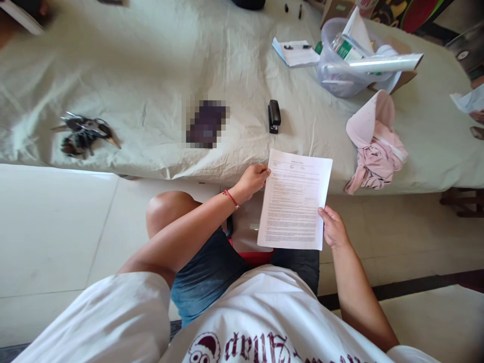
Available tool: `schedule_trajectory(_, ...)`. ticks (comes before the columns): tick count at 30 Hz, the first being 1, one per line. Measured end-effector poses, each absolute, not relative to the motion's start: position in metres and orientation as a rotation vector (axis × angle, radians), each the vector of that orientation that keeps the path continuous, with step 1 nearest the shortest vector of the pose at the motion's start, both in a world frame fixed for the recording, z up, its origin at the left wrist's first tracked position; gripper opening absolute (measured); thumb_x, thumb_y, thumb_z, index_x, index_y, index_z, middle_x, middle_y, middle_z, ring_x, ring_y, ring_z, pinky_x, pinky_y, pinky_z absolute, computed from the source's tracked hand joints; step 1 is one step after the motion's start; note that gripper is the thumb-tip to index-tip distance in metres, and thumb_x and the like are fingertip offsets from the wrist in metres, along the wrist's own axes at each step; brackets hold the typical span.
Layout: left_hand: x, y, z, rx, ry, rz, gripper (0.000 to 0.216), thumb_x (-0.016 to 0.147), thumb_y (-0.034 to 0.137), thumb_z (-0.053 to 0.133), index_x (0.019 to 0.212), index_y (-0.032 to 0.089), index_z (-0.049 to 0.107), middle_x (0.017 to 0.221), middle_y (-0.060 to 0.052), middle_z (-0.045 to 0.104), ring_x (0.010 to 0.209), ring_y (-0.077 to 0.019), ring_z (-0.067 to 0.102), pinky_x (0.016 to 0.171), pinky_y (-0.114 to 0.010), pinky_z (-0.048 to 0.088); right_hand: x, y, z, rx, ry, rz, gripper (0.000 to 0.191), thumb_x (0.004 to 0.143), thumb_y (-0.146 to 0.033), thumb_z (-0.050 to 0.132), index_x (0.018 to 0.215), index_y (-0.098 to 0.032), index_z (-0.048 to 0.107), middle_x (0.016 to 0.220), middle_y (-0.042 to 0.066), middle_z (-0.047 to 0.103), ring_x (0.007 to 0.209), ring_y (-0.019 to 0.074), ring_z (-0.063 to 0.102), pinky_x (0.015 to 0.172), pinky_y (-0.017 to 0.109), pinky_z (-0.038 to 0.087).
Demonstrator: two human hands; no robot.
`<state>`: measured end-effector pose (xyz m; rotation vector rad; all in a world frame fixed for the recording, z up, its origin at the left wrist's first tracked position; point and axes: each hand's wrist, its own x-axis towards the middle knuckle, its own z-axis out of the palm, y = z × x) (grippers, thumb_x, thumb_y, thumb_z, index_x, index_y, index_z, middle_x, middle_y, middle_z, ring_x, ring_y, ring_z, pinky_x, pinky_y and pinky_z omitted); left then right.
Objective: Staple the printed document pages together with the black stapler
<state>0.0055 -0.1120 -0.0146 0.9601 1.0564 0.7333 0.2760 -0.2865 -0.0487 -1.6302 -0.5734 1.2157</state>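
Observation:
Printed sheets of paper (295, 201) are held up over my lap, just off the edge of the cloth-covered surface. My left hand (253, 180) pinches their upper left edge, with a red bracelet (231, 199) at the wrist. On the opposite side, my right hand (333, 226) grips the right edge, thumb on top; its other fingers are partly hidden behind the paper. How many sheets there are I cannot tell. A black stapler (274, 117) stands on the cloth just beyond the top of the paper.
Left of the stapler lies a blurred-out dark rectangle (206, 124), and farther left a bunch of keys (88, 132). Pink cloth (378, 146) lies at the right edge. Behind it are a filled plastic tub (333, 75) and a notepad with pens (298, 58).

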Motion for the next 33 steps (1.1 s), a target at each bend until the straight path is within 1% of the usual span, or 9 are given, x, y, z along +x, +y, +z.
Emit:
schedule_trajectory(4, 0.007, -0.111, -0.011, 0.915, 1.031, 0.744, 0.027, 0.101, 0.009, 0.058, 0.075, 0.016, 0.063, 0.062, 0.004, 0.055, 0.052, -0.0062, 0.042, 0.053, -0.02, 0.032, 0.277, -0.287, -0.05, -1.61, -0.616, 1.178, 0.061, 0.07, -0.069, 0.098, 0.11, -0.025, 0.085, 0.119, 0.007, 0.088, 0.112, 0.0322, 0.083, 0.115, 0.052, 0.061)
schedule_trajectory(9, 0.005, -0.109, -0.007, 0.889, 0.982, 0.726, 0.023, 0.099, 0.013, 0.064, 0.076, 0.016, 0.064, 0.06, 0.005, 0.05, 0.048, -0.0057, 0.036, 0.05, -0.021, 0.031, 0.277, -0.287, -0.054, -1.589, -0.673, 1.103, 0.057, 0.078, -0.07, 0.093, 0.113, -0.026, 0.084, 0.122, 0.006, 0.088, 0.117, 0.0301, 0.081, 0.117, 0.049, 0.06)
schedule_trajectory(14, 0.003, -0.108, -0.007, 0.949, 1.029, 0.764, 0.032, 0.102, 0.011, 0.06, 0.071, 0.017, 0.06, 0.059, 0.005, 0.048, 0.052, -0.0065, 0.039, 0.052, -0.021, 0.031, 0.28, -0.289, -0.054, -1.605, -0.763, 1.063, 0.056, 0.083, -0.071, 0.088, 0.115, -0.025, 0.083, 0.123, 0.007, 0.087, 0.115, 0.03, 0.081, 0.113, 0.049, 0.061)
schedule_trajectory(18, 0.002, -0.106, -0.006, 1.037, 1.125, 0.856, 0.037, 0.102, 0.008, 0.059, 0.068, 0.02, 0.05, 0.061, 0.006, 0.044, 0.055, -0.0074, 0.041, 0.054, -0.021, 0.032, 0.283, -0.292, -0.053, -1.647, -0.859, 1.03, 0.05, 0.088, -0.069, 0.085, 0.109, -0.024, 0.083, 0.113, 0.007, 0.087, 0.104, 0.0288, 0.081, 0.105, 0.047, 0.062)
schedule_trajectory(23, 0.001, -0.104, -0.002, 0.956, 1.052, 0.892, 0.037, 0.107, 0.008, 0.054, 0.072, 0.019, 0.051, 0.064, 0.007, 0.044, 0.055, -0.0064, 0.039, 0.054, -0.02, 0.032, 0.285, -0.292, -0.052, -1.67, -0.955, 0.969, 0.05, 0.092, -0.071, 0.08, 0.11, -0.024, 0.082, 0.11, 0.007, 0.086, 0.103, 0.0288, 0.079, 0.099, 0.045, 0.063)
schedule_trajectory(25, 0.001, -0.104, -0.002, 0.925, 1.009, 0.897, 0.037, 0.108, 0.009, 0.053, 0.072, 0.019, 0.051, 0.063, 0.007, 0.042, 0.053, -0.006, 0.038, 0.053, -0.019, 0.031, 0.285, -0.292, -0.052, -1.669, -0.974, 0.941, 0.051, 0.092, -0.072, 0.079, 0.109, -0.024, 0.08, 0.104, 0.006, 0.085, 0.101, 0.0289, 0.078, 0.095, 0.044, 0.063)
schedule_trajectory(29, 0.001, -0.105, -0.003, 0.917, 0.94, 0.909, 0.035, 0.109, 0.01, 0.053, 0.075, 0.018, 0.054, 0.065, 0.006, 0.045, 0.052, -0.005, 0.038, 0.051, -0.019, 0.029, 0.286, -0.292, -0.05, -1.672, -0.979, 0.887, 0.051, 0.092, -0.074, 0.077, 0.104, -0.024, 0.078, 0.092, 0.004, 0.081, 0.094, 0.0268, 0.075, 0.088, 0.041, 0.062)
schedule_trajectory(33, 0.001, -0.106, -0.002, 0.931, 0.926, 0.893, 0.034, 0.11, 0.011, 0.053, 0.077, 0.018, 0.054, 0.065, 0.006, 0.045, 0.051, -0.0052, 0.038, 0.05, -0.019, 0.029, 0.285, -0.293, -0.047, -1.675, -0.962, 0.861, 0.052, 0.091, -0.075, 0.078, 0.102, -0.024, 0.076, 0.09, 0.003, 0.08, 0.091, 0.0255, 0.074, 0.087, 0.04, 0.062)
